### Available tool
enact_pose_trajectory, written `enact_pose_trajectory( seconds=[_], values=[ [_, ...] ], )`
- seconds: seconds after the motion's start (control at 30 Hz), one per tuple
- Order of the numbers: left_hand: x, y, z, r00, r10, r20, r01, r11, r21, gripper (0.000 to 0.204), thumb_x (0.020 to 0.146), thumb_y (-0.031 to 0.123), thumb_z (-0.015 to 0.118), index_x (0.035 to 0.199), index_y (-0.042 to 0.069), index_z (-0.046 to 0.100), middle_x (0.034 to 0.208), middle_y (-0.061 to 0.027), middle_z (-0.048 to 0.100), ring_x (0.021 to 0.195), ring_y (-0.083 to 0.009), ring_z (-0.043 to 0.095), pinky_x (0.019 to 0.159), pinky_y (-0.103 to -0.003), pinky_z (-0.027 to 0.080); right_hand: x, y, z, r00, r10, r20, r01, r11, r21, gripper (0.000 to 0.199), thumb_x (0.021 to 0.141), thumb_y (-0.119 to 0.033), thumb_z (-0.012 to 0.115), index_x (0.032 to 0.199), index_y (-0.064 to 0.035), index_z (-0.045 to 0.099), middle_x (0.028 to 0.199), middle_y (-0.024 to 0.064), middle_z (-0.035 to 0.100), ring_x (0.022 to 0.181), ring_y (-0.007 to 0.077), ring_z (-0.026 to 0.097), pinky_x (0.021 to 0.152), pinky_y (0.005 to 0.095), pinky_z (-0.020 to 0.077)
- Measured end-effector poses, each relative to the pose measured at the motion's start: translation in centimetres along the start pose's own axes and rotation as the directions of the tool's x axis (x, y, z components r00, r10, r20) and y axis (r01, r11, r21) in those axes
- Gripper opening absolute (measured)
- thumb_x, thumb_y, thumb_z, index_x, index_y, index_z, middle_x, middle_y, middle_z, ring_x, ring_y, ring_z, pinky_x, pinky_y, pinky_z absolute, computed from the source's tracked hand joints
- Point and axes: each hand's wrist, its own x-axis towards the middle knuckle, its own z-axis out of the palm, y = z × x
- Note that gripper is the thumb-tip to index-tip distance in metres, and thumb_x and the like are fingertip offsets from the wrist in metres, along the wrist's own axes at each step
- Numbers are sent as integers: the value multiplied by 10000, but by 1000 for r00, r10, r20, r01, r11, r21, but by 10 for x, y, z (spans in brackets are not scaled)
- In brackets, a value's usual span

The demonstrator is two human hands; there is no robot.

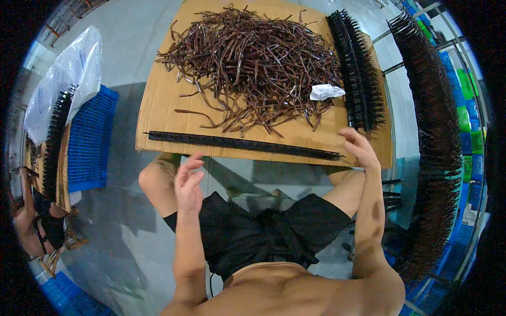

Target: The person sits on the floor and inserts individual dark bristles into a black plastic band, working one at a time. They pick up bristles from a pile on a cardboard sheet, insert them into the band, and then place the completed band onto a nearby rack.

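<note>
A long, thin black strip (242, 146) with a rough surface lies along the near edge of a cardboard-topped table (158, 108). My left hand (188, 184) hovers in front of that edge, near the strip's left part, fingers loosely apart and holding nothing. Over the board's near right corner is my right hand (360, 149), its fingers bent but apart, close to the strip's right end. Beyond the strip spreads a tangled heap of thin dark brown strips (253, 58). A stack of black bristly strips (356, 71) lies at the board's right side, just past my right hand.
A crumpled white scrap (327, 92) rests on the heap's right edge. To the right stands a long mass of dark bristly strips (435, 116), with blue and green crates (466, 84) behind. On the left are a blue basket (89, 142), a white plastic bag (87, 58) and another person (50, 224).
</note>
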Motion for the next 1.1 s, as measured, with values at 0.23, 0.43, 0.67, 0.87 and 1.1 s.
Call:
enact_pose_trajectory(
  seconds=[0.23,0.43,0.67,0.87,1.1],
  values=[
    [43,45,-11,912,167,-376,-68,963,262,256,718,-134,527,932,-22,612,1190,-169,609,992,-186,592,867,-255,456,117,-93,137,983,-56,178,152,789,-595,348,820,-374,691,908,-37,681,853,163,694,793,308,678,712,398,530],
    [73,53,-56,869,240,-433,-187,969,162,233,736,-142,486,911,-38,599,1187,-184,607,1015,-193,617,745,-223,490,135,-106,167,984,51,169,109,573,-812,354,771,-388,667,899,-59,687,888,179,686,856,359,662,756,463,530],
    [100,51,-73,776,350,-524,13,822,569,278,784,-75,525,1052,-39,588,1209,-162,588,1024,-179,592,788,-259,458,116,-83,140,942,-62,329,304,572,-762,242,749,-210,700,896,-27,642,877,181,680,856,366,658,750,489,522],
    [126,19,-95,888,83,-453,263,715,648,390,830,116,646,1190,-25,594,1088,-151,663,1005,-222,623,858,-322,470,135,-79,150,946,-26,324,285,544,-789,316,734,-172,681,984,15,636,863,187,684,784,348,670,672,433,535],
    [124,31,-51,904,282,-320,150,491,858,236,848,227,640,999,56,697,903,-181,689,841,-323,660,766,-381,491,157,-133,124,790,406,459,-140,849,-510,343,690,-243,713,937,-5,718,740,75,679,604,144,611,529,299,475]
  ],
)
